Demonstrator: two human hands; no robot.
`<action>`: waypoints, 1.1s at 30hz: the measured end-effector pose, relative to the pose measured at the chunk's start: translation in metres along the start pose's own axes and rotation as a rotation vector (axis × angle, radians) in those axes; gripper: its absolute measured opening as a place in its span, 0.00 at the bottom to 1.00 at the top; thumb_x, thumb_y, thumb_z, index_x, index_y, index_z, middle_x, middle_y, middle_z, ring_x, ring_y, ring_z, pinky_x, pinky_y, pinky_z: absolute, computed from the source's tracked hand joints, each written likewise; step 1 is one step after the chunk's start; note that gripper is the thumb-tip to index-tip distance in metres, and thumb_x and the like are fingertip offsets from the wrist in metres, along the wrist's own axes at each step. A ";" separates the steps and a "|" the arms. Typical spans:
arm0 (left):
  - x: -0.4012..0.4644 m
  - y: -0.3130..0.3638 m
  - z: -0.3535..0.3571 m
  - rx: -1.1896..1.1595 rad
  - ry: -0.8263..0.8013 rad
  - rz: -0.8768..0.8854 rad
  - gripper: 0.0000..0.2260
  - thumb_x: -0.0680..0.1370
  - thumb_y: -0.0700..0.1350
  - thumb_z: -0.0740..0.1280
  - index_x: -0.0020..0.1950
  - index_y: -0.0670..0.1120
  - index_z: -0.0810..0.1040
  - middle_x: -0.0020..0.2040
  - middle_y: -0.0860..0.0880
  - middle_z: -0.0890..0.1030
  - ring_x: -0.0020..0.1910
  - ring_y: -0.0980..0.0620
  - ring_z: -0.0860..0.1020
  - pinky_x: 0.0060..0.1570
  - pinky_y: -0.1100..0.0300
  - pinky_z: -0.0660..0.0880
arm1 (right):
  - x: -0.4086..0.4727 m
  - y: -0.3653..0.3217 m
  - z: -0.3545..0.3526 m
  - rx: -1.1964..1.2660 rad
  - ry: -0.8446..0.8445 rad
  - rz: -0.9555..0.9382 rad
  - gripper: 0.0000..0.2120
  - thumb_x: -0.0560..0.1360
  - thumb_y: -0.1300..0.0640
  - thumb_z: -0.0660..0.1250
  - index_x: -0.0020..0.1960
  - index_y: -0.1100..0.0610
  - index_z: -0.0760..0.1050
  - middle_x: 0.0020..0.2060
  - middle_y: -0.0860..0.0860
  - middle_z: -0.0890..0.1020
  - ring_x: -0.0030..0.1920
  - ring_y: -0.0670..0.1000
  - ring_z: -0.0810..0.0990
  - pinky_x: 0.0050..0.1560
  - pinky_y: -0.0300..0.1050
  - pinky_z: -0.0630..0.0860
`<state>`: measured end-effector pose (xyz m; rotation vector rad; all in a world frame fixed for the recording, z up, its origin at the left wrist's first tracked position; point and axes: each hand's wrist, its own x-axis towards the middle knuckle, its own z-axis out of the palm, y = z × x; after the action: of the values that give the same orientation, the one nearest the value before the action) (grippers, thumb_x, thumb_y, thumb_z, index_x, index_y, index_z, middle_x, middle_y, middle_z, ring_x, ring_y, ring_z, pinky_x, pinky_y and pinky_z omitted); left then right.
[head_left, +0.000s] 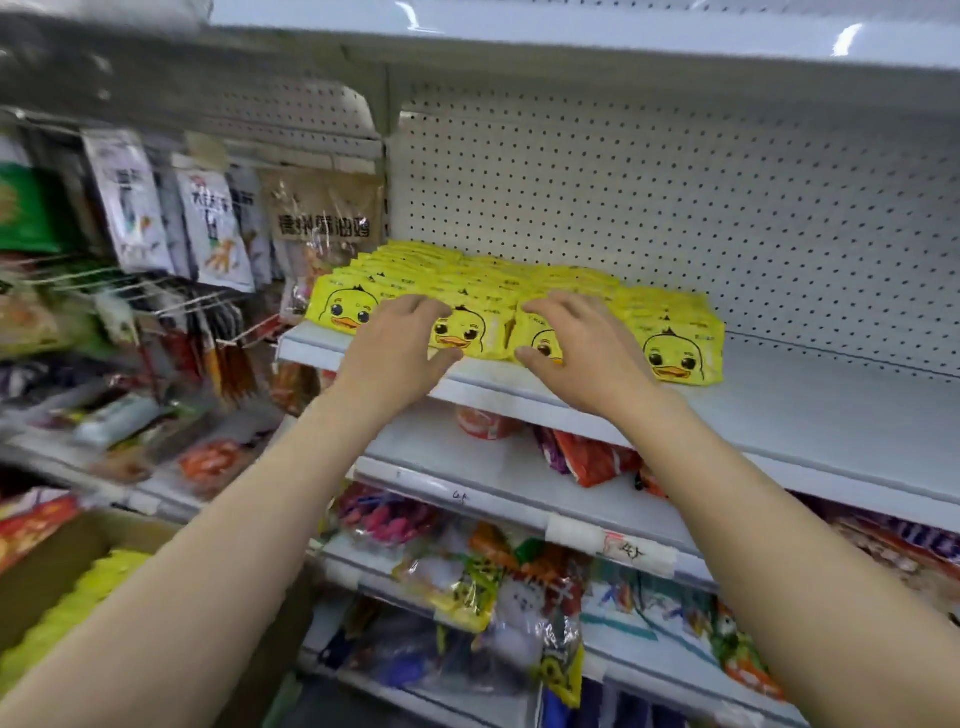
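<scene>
On the shelf (831, 410), packets: yellow duck packets (467, 332) in four rows running front to back.
Left hand (395, 353): fingers spread, grasping nothing, with the fingertips at the two left rows.
Right hand (587, 358): spread and empty too, at the third row — the fourth lies to its right.

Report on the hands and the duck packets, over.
Left hand and right hand open, fingers spread at the front row. Yellow duck packets lined up on the shelf, none gripped. Nothing in the way.
</scene>
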<state>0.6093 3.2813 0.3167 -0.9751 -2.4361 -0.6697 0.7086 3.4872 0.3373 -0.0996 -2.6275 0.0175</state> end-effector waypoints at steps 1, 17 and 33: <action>-0.017 -0.008 -0.008 0.011 0.002 -0.023 0.22 0.75 0.53 0.69 0.67 0.47 0.73 0.64 0.45 0.75 0.65 0.41 0.70 0.63 0.46 0.69 | -0.005 -0.014 0.004 0.031 -0.013 -0.024 0.26 0.77 0.41 0.64 0.72 0.48 0.67 0.71 0.51 0.70 0.72 0.55 0.64 0.68 0.55 0.68; -0.176 -0.167 -0.109 0.307 0.008 -0.302 0.24 0.74 0.51 0.72 0.69 0.48 0.72 0.69 0.46 0.72 0.69 0.44 0.68 0.65 0.47 0.69 | 0.017 -0.241 0.070 0.255 -0.227 -0.339 0.26 0.78 0.40 0.62 0.74 0.44 0.63 0.74 0.47 0.64 0.74 0.50 0.59 0.69 0.49 0.65; -0.165 -0.485 -0.126 0.331 -0.211 -0.421 0.23 0.76 0.51 0.68 0.70 0.48 0.71 0.67 0.45 0.73 0.65 0.41 0.70 0.62 0.47 0.71 | 0.184 -0.473 0.277 0.264 -0.471 -0.346 0.28 0.78 0.40 0.61 0.75 0.46 0.61 0.74 0.49 0.64 0.74 0.52 0.60 0.67 0.53 0.70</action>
<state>0.3950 2.8155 0.1936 -0.4229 -2.8522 -0.2808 0.3812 3.0310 0.2009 0.5076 -3.0400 0.2997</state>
